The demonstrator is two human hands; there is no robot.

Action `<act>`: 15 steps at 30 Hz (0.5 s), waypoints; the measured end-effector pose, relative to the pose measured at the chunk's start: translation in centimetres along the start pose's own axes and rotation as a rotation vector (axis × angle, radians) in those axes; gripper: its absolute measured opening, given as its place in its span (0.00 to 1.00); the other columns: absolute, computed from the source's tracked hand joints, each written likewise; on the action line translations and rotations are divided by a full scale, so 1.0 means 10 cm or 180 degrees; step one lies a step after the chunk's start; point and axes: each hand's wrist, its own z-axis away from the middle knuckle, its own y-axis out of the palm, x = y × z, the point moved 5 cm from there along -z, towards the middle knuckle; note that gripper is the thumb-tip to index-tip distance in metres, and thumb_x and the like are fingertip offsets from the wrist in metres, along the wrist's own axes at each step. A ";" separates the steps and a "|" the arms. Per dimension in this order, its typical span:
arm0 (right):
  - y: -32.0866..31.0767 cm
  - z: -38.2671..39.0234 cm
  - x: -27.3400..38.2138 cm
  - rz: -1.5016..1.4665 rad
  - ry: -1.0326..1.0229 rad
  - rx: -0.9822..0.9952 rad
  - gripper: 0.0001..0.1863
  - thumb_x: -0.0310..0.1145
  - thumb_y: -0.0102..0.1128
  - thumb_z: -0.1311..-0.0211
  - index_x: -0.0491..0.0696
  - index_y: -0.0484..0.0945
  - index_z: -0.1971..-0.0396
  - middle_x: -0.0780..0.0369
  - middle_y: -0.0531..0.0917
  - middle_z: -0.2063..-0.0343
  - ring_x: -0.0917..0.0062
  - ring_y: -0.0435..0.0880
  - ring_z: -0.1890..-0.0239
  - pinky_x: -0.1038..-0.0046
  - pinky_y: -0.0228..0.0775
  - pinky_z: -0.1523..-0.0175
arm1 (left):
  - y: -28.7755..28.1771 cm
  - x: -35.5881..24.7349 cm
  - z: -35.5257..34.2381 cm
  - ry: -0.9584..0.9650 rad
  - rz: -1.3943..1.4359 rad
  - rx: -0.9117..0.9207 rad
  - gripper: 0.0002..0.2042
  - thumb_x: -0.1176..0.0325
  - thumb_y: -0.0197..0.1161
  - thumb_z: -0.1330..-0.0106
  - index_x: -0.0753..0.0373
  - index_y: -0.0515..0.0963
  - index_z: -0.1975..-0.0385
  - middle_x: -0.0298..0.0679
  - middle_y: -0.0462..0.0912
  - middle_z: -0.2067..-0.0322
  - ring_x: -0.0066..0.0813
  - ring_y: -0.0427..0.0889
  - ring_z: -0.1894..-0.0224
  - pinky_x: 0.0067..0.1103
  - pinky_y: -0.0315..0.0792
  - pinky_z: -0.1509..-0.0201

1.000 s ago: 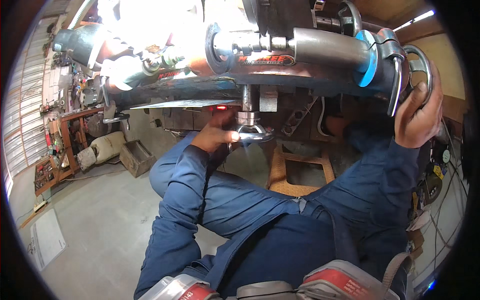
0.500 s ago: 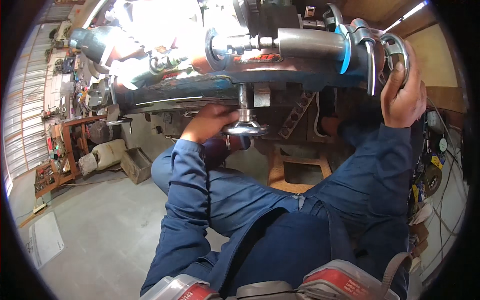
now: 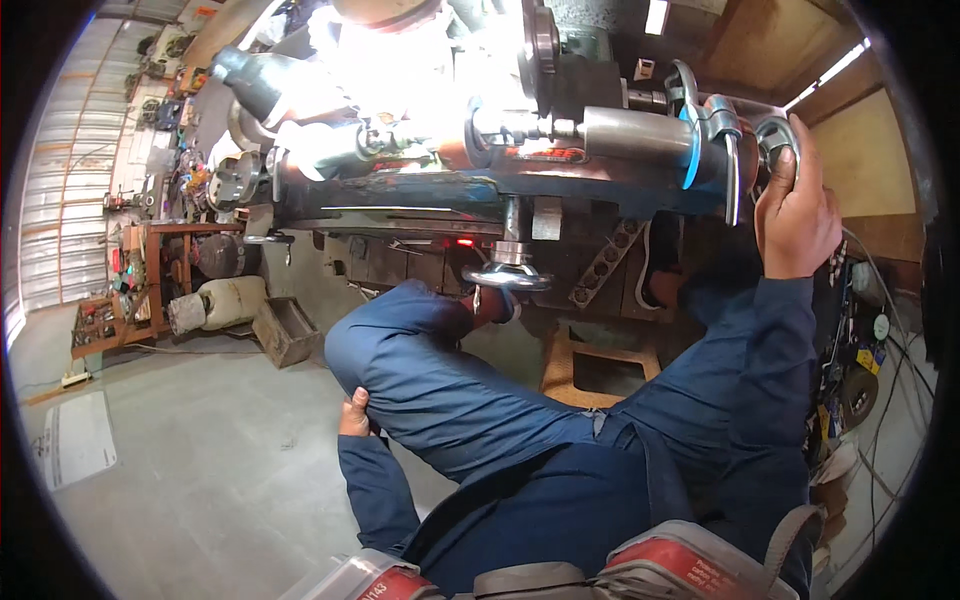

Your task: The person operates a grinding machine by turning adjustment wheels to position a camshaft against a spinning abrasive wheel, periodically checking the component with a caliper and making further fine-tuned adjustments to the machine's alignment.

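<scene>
My right hand (image 3: 800, 215) grips the rim of a chrome handwheel (image 3: 776, 130) at the right end of a dark metal machine (image 3: 420, 205). Beside that wheel are a steel clamp lever (image 3: 733, 190) and a grey metal cylinder (image 3: 635, 140). My left hand (image 3: 356, 412) is down against the outer side of my left thigh, its fingers largely hidden by the leg. A second chrome handwheel (image 3: 508, 277) hangs from the machine's front on a short shaft, with no hand on it.
Strong glare washes out the machine's upper left. A wooden stool (image 3: 560, 372) stands between my legs. At left on the floor are a metal box (image 3: 288, 335) and a pale gas cylinder (image 3: 230, 305). Cables (image 3: 880, 400) hang along the right wall.
My left hand has left the front handwheel and dropped to my left thigh. My right hand stays on the right handwheel. The view has shifted, so the machine sits farther right.
</scene>
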 end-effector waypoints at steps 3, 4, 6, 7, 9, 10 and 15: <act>0.00 -0.10 0.00 0.0161 -0.0019 0.0200 0.16 0.41 0.51 0.29 0.61 0.78 0.44 0.59 0.87 0.64 0.59 0.86 0.67 0.60 0.75 0.63 | -0.31 -0.08 -0.05 0.0286 -0.0837 -0.0405 0.39 0.46 0.78 0.48 0.75 0.73 0.47 0.46 0.81 0.52 0.34 0.81 0.54 0.29 0.75 0.47; -0.02 -0.13 0.00 0.0132 -0.0038 0.0162 0.16 0.41 0.51 0.29 0.61 0.78 0.44 0.59 0.87 0.64 0.59 0.86 0.67 0.60 0.75 0.63 | -0.32 -0.24 -0.08 0.0800 -0.1492 -0.0168 0.28 0.51 0.77 0.44 0.70 0.78 0.55 0.39 0.83 0.61 0.28 0.81 0.63 0.25 0.75 0.57; 0.03 -0.19 -0.04 0.0255 0.0146 0.0632 0.17 0.43 0.51 0.30 0.63 0.78 0.44 0.58 0.87 0.63 0.57 0.86 0.66 0.58 0.75 0.63 | -0.39 -0.38 -0.19 0.0474 -0.1745 0.0021 0.25 0.53 0.74 0.41 0.69 0.79 0.56 0.38 0.84 0.64 0.26 0.80 0.69 0.23 0.74 0.64; 0.02 -0.22 -0.03 0.0263 0.0142 0.0608 0.17 0.43 0.51 0.30 0.63 0.78 0.44 0.58 0.87 0.63 0.57 0.86 0.66 0.58 0.75 0.63 | -0.39 -0.46 -0.23 0.0162 -0.2129 0.0080 0.21 0.55 0.72 0.37 0.67 0.80 0.57 0.37 0.84 0.66 0.23 0.79 0.75 0.21 0.72 0.70; 0.03 -0.25 -0.03 0.0279 0.0248 0.0767 0.17 0.44 0.51 0.30 0.62 0.79 0.45 0.57 0.87 0.63 0.56 0.85 0.64 0.58 0.76 0.60 | -0.30 -0.92 -0.34 0.1105 -0.1201 -0.0498 0.15 0.60 0.66 0.32 0.66 0.79 0.56 0.38 0.84 0.71 0.20 0.75 0.82 0.19 0.67 0.80; 0.03 -0.28 -0.02 0.0246 0.0236 0.0749 0.17 0.44 0.51 0.30 0.62 0.79 0.45 0.57 0.87 0.63 0.56 0.85 0.64 0.58 0.76 0.60 | -0.26 -1.22 -0.34 0.1541 -0.1034 -0.1190 0.15 0.59 0.63 0.30 0.66 0.79 0.56 0.39 0.83 0.74 0.21 0.76 0.82 0.19 0.67 0.81; 0.01 -0.38 0.02 0.0169 0.0375 0.0986 0.17 0.43 0.51 0.31 0.61 0.81 0.47 0.55 0.87 0.60 0.57 0.84 0.55 0.57 0.74 0.53 | 1.11 -2.72 -0.84 0.2652 -0.0572 -0.0897 0.19 0.56 0.50 0.23 0.68 0.78 0.64 0.48 0.85 0.67 0.32 0.84 0.73 0.26 0.80 0.65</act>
